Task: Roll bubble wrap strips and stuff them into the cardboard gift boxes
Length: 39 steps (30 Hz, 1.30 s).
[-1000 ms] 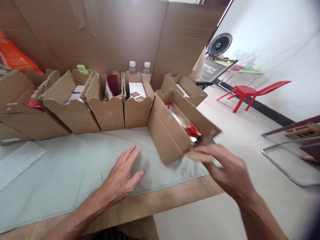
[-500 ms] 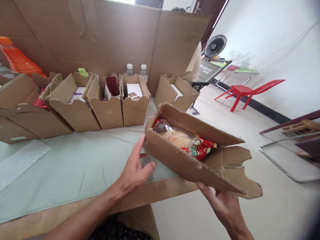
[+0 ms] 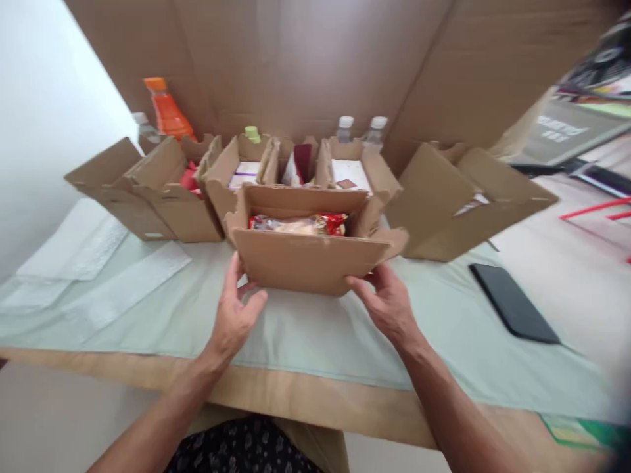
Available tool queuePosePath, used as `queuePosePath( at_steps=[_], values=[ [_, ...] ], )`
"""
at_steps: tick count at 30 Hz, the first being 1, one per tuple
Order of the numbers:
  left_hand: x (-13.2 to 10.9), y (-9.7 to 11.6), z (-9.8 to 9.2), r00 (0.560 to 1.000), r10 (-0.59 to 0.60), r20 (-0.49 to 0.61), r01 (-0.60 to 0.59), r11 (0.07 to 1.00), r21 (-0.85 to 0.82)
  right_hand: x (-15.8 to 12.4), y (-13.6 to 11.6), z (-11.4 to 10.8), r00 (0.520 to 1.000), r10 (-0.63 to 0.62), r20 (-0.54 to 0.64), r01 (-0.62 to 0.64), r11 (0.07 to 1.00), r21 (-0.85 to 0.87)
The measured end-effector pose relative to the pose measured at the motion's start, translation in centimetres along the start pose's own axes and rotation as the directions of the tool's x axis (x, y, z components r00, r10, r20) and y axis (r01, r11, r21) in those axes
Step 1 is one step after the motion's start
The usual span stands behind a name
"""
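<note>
Right in front of me is an open-topped cardboard box (image 3: 305, 261) with a packet of food in clear, red-printed wrapping (image 3: 300, 225) inside. My left hand (image 3: 234, 314) cups the box's lower left corner, its fingers along the end and its thumb near the bottom edge. At the lower right corner, my right hand (image 3: 387, 302) grips the box with the thumb on the front face and the fingers behind. The box is roughly level, low over the green cloth, and partly covers the row of boxes behind it. Whether its bottom touches the cloth I cannot tell.
Several cardboard boxes (image 3: 187, 213) with goods stand behind, another box (image 3: 428, 197) at right. Bottles, one an orange bottle (image 3: 170, 112), stand before a tall cardboard panel (image 3: 305, 66). Bubble wrap (image 3: 138, 279) lies left, a black phone (image 3: 513, 303) right, on the green cloth (image 3: 315, 341).
My view has swung left. The box has turned from a slanted position at the right of the table to face me squarely over the cloth. Both hands moved with it.
</note>
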<state>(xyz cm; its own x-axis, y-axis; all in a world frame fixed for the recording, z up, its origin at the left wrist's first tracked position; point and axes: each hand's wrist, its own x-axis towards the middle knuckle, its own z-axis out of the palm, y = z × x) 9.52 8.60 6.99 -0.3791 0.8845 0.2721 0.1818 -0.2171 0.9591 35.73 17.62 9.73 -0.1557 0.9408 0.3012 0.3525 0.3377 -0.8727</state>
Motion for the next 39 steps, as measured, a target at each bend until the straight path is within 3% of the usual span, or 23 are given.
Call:
queuePosePath(
  at_steps=[3,6,9,11,14,17,20,23,25,27,30,34,39],
  values=[
    [0.4,-0.7,-1.4,0.999,0.026,0.03,-0.03,0.989,0.144,-1.4,0.8,0.3,0.995,0.078,-0.06,-0.081,0.996,-0.04],
    [0.6,-1.2,-6.0,0.996,0.079,0.037,-0.087,0.898,0.431,-4.5,2.2,-0.6,0.964,0.255,-0.076,-0.265,0.937,-0.225],
    [1.3,-1.9,-12.8,0.992,0.127,0.012,-0.093,0.653,0.751,-7.3,3.4,-1.6,0.949,0.307,-0.078,-0.316,0.899,-0.305],
    [2.1,-2.5,-16.8,0.996,0.083,-0.045,0.0,0.476,0.88,-8.3,3.7,-1.7,0.962,0.263,-0.078,-0.274,0.907,-0.319],
    [2.9,-3.4,-20.0,0.997,-0.067,-0.049,0.067,0.312,0.948,-8.5,3.4,-1.3,0.979,0.199,-0.042,-0.2,0.91,-0.363],
    [1.8,-3.2,-19.6,0.992,-0.126,0.029,0.01,0.3,0.954,-8.4,2.6,-0.9,0.992,0.119,-0.032,-0.122,0.898,-0.422],
    [-1.4,-1.7,-17.5,0.982,-0.114,0.153,-0.101,0.368,0.924,-9.0,1.4,-0.3,0.999,-0.026,-0.044,0.002,0.874,-0.485],
    [-5.1,0.4,-15.1,0.924,-0.088,0.371,-0.287,0.481,0.828,-9.7,-0.4,1.3,0.979,-0.204,0.029,0.192,0.857,-0.478],
    [-6.7,1.6,-14.3,0.894,-0.016,0.449,-0.371,0.534,0.759,-9.7,-1.8,3.1,0.938,-0.322,0.125,0.344,0.846,-0.406],
    [-7.1,2.2,-14.3,0.901,0.091,0.425,-0.4,0.554,0.73,-9.3,-3.1,5.1,0.88,-0.416,0.229,0.472,0.822,-0.318],
    [-6.5,2.4,-15.9,0.924,0.195,0.329,-0.382,0.518,0.765,-8.6,-4.5,8.3,0.79,-0.465,0.401,0.582,0.773,-0.252],
    [-5.6,2.2,-19.0,0.96,0.17,0.223,-0.277,0.444,0.852,-7.6,-5.7,12.4,0.682,-0.393,0.616,0.656,0.701,-0.279],
    [-4.7,1.9,-21.0,0.978,0.132,0.16,-0.203,0.444,0.873,-6.0,-7.2,14.9,0.669,-0.348,0.657,0.672,0.662,-0.333]
  ],
)
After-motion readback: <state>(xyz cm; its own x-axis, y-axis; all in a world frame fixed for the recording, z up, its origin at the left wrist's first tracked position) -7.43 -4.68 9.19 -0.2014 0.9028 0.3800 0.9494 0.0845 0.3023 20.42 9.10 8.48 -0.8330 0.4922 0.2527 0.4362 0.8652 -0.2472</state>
